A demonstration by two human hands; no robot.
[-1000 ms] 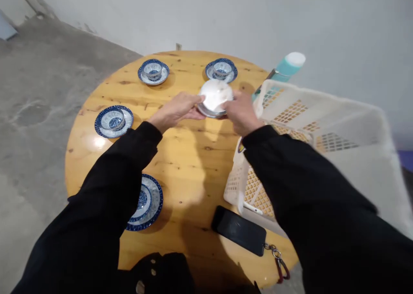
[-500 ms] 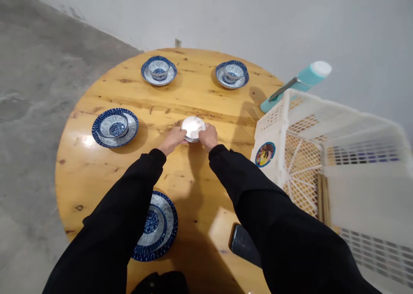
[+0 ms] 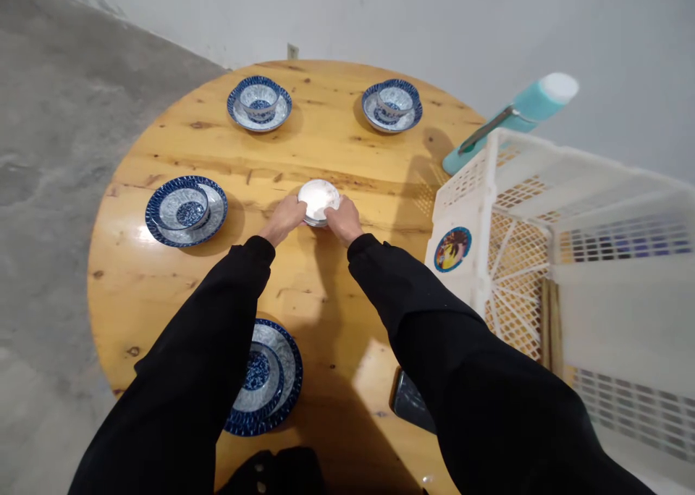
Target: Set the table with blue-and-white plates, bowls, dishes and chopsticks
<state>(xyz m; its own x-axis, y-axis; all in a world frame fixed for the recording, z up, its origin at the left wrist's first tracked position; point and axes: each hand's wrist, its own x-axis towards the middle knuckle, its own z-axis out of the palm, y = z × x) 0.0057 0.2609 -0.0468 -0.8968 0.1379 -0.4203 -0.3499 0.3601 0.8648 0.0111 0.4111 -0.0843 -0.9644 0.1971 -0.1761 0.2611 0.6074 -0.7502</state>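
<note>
A short stack of small white saucers [image 3: 318, 197] is at the middle of the round wooden table [image 3: 179, 307]; layered rims show at its front edge. My left hand [image 3: 287, 216] grips its left side, fingers closed. On the right side my right hand [image 3: 344, 218] is closed too, with the thumb lying over the top saucer. Most of my fingers are hidden under or behind the rims. I cannot tell whether the stack touches the tabletop.
Blue-and-white bowls on plates stand at the left [image 3: 186, 211], back left [image 3: 259, 104] and back right [image 3: 392, 106]. Another plate setting [image 3: 263, 377] is partly under my left sleeve. A white plastic crate [image 3: 461, 227], a turquoise flask [image 3: 510, 122] and a dark phone-like object [image 3: 410, 401] are at the right.
The camera view has shifted slightly, so most things sit a little higher in it. My right thumb has moved further over the top saucer. Both hands keep their grip.
</note>
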